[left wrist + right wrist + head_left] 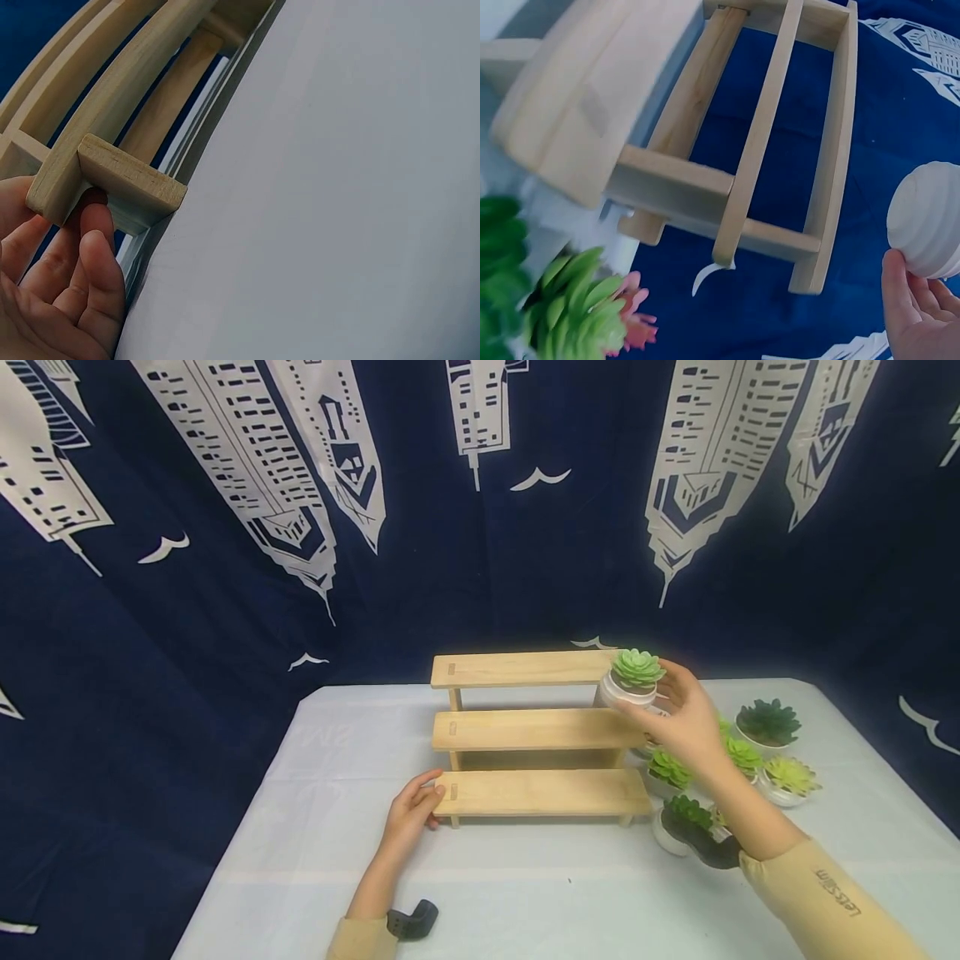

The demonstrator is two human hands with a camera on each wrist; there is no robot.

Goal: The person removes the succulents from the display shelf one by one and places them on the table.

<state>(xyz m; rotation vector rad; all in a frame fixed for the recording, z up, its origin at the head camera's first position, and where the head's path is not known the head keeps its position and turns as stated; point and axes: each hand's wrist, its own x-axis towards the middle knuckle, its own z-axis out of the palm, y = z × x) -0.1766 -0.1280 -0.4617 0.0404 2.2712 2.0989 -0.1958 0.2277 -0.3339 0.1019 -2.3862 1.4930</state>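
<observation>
Currently: right hand grips one light-green artificial succulent in ribbed white round pot, fingers curled round pot, held at right end of three-tier pale wooden step shelf, level with top tier. Left hand rests against left end of lowest tier, fingers loosely curled on wood, thumb under board edge in left wrist view. Six more potted succulents clustered on white tablecloth just right of shelf. One dark-blue curtain with white skyscraper print behind.
</observation>
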